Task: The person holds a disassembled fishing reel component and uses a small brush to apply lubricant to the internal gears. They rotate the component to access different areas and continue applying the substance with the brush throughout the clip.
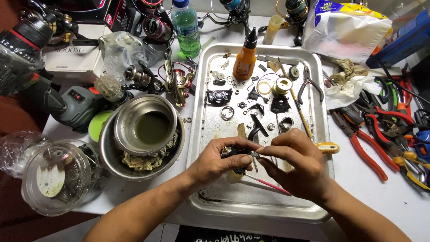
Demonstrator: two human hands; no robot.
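My left hand [220, 162] grips a small black reel body part [229, 152] over the near half of a metal tray [215, 201]. My right hand [293, 163] meets it from the right, pinching a thin metal pin [255, 162] at the part between thumb and forefinger. A pink-handled tool [268, 184] lies on the tray under my right hand. Farther up the tray lie several small black and metal reel parts [251, 101], a gold spool [283, 85] and an orange oil bottle [245, 58].
Nested steel bowls [142, 134] with murky liquid stand left of the tray, with a clear plastic tub [56, 177] beyond. Several red-handled pliers [376, 134] and crumpled tissue [354, 87] lie right. A green drink bottle [187, 28], fishing reels [154, 24] and boxes crowd the back.
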